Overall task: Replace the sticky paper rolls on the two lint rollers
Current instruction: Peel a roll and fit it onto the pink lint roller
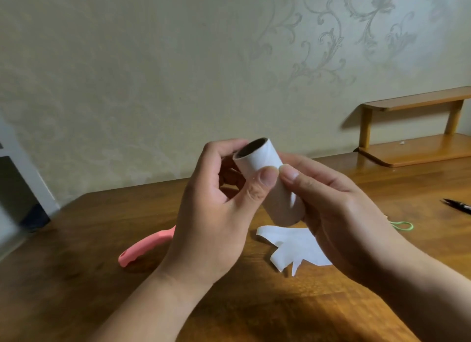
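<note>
A white sticky paper roll (pixel 257 160) with a brown cardboard core is held up above the wooden table (pixel 76 278), tilted with its open end toward the upper left. My left hand (pixel 211 214) grips it, fingers curled behind and thumb across the front. My right hand (pixel 336 209) holds its lower part, thumb pressed on the paper beside my left thumb. A pink lint roller handle (pixel 145 247) lies on the table behind my left hand; its head is hidden. Torn white paper sheets (pixel 298 247) lie under the roll.
A small wooden shelf (pixel 418 127) stands at the back right against the patterned wall. A black pen (pixel 458 206) lies at the right edge. A green loop (pixel 402 225) shows beside my right hand. A dark object stands at the far left.
</note>
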Tool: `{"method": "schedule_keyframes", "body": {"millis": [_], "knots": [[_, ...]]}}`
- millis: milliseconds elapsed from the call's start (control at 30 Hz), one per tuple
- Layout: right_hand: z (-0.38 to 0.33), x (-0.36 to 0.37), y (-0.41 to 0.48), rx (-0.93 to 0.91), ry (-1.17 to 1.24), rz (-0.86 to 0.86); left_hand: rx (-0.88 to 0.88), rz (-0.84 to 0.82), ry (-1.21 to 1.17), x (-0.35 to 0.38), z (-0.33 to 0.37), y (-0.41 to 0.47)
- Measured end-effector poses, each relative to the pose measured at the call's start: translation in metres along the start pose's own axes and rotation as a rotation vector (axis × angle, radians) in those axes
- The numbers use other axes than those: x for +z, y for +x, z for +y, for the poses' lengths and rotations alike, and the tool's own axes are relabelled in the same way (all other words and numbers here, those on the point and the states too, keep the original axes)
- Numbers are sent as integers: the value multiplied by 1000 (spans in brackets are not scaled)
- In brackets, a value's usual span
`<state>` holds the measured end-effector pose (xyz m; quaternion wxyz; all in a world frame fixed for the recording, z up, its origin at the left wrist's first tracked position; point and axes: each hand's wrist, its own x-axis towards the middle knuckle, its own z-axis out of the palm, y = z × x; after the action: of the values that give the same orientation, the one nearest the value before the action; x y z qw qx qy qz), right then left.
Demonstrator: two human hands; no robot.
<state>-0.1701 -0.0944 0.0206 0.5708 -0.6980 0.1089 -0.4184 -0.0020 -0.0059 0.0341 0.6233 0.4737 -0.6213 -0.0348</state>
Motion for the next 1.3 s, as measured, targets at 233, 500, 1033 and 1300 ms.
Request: {"method": "schedule_keyframes", "body": {"millis": [233, 500, 1033, 1300], "knots": [[-8, 6, -4, -69, -33, -28, 50, 4, -63, 3, 1, -2], [-6, 14, -11, -240, -163, 133, 84, 15, -94, 2, 5, -1], [-8, 11, -14, -232, -446, 233, -63, -64, -1, -22, 7, 15], [-11, 15, -15, -209, -449, 241, -31, -55, -5, -21, 8, 14]]}}
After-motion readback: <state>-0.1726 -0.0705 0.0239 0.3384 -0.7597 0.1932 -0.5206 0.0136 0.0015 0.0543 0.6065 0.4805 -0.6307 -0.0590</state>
